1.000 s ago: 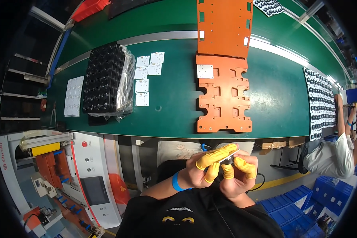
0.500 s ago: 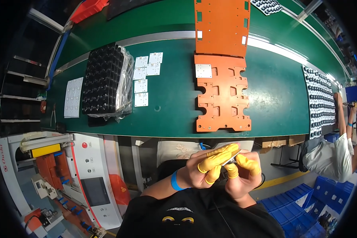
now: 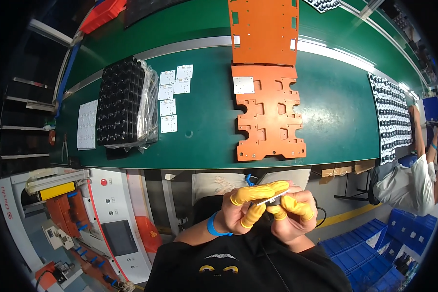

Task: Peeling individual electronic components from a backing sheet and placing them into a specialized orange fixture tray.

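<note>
Close to my body, beyond the table's near edge, I hold a thin, light-coloured board [image 3: 273,197] tilted nearly edge-on. Yellow finger cots cover the fingertips of both hands. My left hand [image 3: 246,207] pinches the board from the left, fingers over the top and thumb beneath. On the other side, my right hand [image 3: 294,214] has its fingers curled against the board's right end. The face of the board is mostly hidden. On the table ahead lies an orange fixture plate [image 3: 270,114] with cutouts and an orange lid [image 3: 264,31] folded back. One white square board [image 3: 244,85] rests at its upper left.
Several white boards [image 3: 168,107] lie left of the fixture. Stacked black trays [image 3: 119,102] in clear plastic and a white sheet [image 3: 87,125] are further left. A tray of black-and-white parts [image 3: 393,117] stands right, near a co-worker's arm [image 3: 417,131]. A machine [image 3: 117,214] stands lower left.
My hands have shifted slightly left and down, and the board between them shows more of its edge. The view has shifted slightly; the table items stay in place.
</note>
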The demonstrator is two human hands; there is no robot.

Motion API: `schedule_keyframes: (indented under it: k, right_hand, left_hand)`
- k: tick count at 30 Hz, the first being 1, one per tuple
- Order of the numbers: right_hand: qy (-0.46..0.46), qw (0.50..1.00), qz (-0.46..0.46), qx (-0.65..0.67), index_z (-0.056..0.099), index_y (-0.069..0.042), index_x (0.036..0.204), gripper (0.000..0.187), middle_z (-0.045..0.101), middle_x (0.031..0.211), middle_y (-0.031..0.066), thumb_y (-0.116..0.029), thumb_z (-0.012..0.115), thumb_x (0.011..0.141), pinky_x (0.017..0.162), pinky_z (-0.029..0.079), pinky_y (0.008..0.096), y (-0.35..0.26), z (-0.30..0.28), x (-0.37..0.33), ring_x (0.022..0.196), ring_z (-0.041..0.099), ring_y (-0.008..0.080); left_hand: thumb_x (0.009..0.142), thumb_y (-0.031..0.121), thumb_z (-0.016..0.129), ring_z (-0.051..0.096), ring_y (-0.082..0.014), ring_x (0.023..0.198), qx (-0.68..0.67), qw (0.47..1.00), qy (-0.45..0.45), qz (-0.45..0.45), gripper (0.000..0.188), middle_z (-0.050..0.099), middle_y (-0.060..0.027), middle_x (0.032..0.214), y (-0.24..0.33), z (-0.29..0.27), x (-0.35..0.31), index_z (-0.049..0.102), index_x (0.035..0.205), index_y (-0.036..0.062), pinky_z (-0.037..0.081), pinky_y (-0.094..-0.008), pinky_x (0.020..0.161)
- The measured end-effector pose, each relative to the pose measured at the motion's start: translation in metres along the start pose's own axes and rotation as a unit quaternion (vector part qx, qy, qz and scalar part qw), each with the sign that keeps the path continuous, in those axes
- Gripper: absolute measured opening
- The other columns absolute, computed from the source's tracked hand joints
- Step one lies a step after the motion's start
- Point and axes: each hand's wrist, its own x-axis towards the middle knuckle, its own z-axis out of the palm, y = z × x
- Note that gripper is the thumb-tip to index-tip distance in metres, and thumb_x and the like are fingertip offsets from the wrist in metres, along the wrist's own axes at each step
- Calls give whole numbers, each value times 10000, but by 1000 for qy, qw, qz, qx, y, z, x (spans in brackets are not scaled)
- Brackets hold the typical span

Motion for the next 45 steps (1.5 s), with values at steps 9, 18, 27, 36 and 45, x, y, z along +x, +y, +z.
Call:
schedule_keyframes:
  k: [9, 18, 27, 36, 45]
  right_hand:
    - [-18, 999, -1, -42, 614, -3, 988, 294, 583, 935, 108, 38, 787, 754, 761, 534, 396, -8, 0, -4, 841, 648, 256]
    - [-31, 996, -43, -69, 626, 29, 1030, 314, 578, 987, 130, 154, 677, 747, 757, 577, 357, -7, -3, -3, 885, 674, 310]
    - [8, 997, -50, -52, 634, 12, 1045, 318, 588, 999, 129, 59, 771, 761, 772, 585, 346, -4, 3, -4, 878, 673, 296]
    - [-6, 998, -18, -64, 641, 17, 1034, 309, 604, 943, 127, 53, 776, 759, 730, 581, 339, -12, -2, 6, 853, 668, 275]
    - [4, 998, 63, 16, 678, 30, 931, 224, 625, 842, 104, 22, 798, 743, 714, 570, 347, -6, -9, 14, 803, 678, 267]
  left_hand:
    - [998, 241, 530, 556, -478, 1168, -45, 998, 10, 30, 389, 583, -320, 1218, 7, 3, 8, 467, 1244, -54, 484, -517, 962]
    - [981, 209, 567, 634, -425, 1064, 40, 997, 35, 64, 448, 612, -348, 1134, 8, 3, 7, 460, 1242, -139, 528, -446, 912]
    - [985, 230, 558, 683, -339, 989, 60, 992, 100, 40, 414, 657, -330, 1045, 4, 13, 4, 563, 1135, -156, 557, -364, 835]
    - [973, 149, 578, 690, -340, 976, 108, 990, 82, 49, 341, 666, -296, 1066, 15, 10, 12, 593, 1135, -152, 561, -371, 830]
    - [959, 80, 566, 694, -307, 977, 115, 986, 53, 113, 293, 667, -280, 1096, 21, 10, 33, 606, 1155, -134, 550, -347, 833]
